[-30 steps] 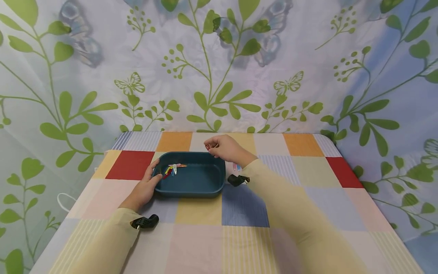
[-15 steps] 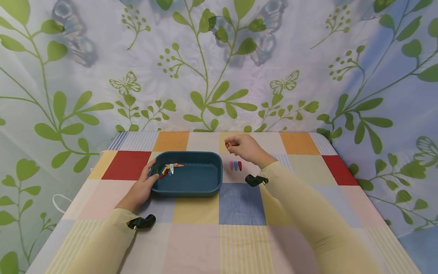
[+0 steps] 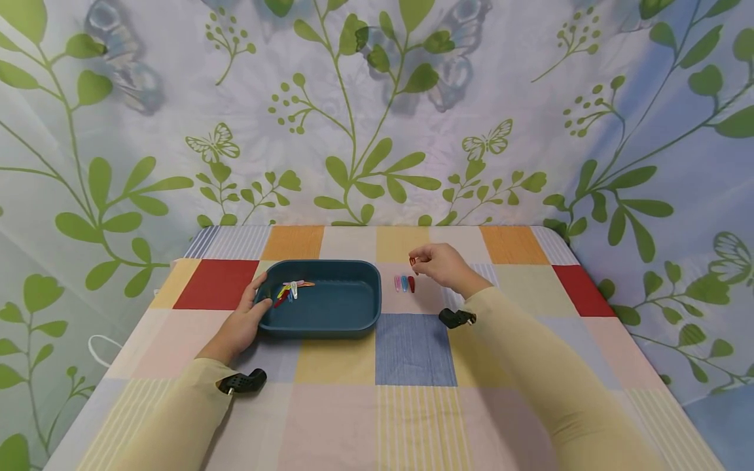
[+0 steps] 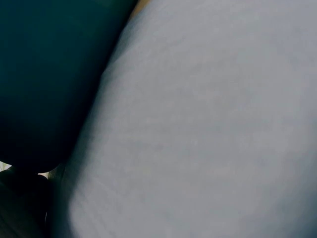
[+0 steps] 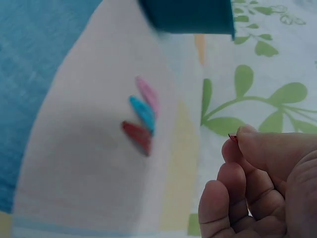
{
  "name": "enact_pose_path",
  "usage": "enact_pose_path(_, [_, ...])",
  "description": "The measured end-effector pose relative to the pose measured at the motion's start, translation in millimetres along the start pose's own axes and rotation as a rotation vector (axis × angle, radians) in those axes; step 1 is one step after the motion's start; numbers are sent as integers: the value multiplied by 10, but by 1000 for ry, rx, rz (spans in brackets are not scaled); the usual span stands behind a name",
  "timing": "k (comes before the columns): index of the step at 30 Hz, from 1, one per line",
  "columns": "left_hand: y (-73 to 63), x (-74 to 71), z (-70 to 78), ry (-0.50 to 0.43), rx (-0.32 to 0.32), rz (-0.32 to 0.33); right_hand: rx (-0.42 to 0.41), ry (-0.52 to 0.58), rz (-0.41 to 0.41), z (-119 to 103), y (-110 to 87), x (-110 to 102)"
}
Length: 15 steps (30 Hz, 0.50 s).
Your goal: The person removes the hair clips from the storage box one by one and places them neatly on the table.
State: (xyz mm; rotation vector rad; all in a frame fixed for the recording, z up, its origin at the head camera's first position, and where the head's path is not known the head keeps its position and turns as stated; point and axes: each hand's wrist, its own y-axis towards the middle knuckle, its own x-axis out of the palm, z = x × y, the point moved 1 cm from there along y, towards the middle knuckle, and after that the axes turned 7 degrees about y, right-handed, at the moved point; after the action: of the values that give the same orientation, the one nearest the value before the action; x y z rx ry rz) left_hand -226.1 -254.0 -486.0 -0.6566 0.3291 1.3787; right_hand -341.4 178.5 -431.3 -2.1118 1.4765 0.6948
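My left hand [image 3: 243, 325] grips the left end of a dark teal plastic tray [image 3: 326, 331], thumb over the rim and fingers along the outer wall. Several snap hair clips, among them a white hair clip [image 3: 294, 290], lie in a small heap at the tray's left side. Between thumb and index finger my right hand [image 3: 443, 267] pinches a small red hair clip [image 5: 233, 138], mostly covered by the fingertips. Just left of that hand, a pink hair clip [image 3: 397, 283], a blue hair clip [image 3: 404, 283] and a dark red hair clip [image 3: 412, 284] lie side by side on the cloth.
A patchwork tablecloth [image 3: 336, 425] covers the table, which meets a leaf-patterned curtain [image 3: 353, 118] at the back. A white cable [image 3: 97, 350] loops beside the table's left edge. Each wrist carries a black camera mount [image 3: 456, 318].
My right hand has moved right with the red hair clip, from above the tray's back right corner to beside the row of clips, uncovering it. The left hand keeps its grip on the tray.
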Motion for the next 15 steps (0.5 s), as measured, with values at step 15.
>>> enact_pose_path(15, [-7,-7,15,-12,-16,-9,64,-39,2,293,-9,107])
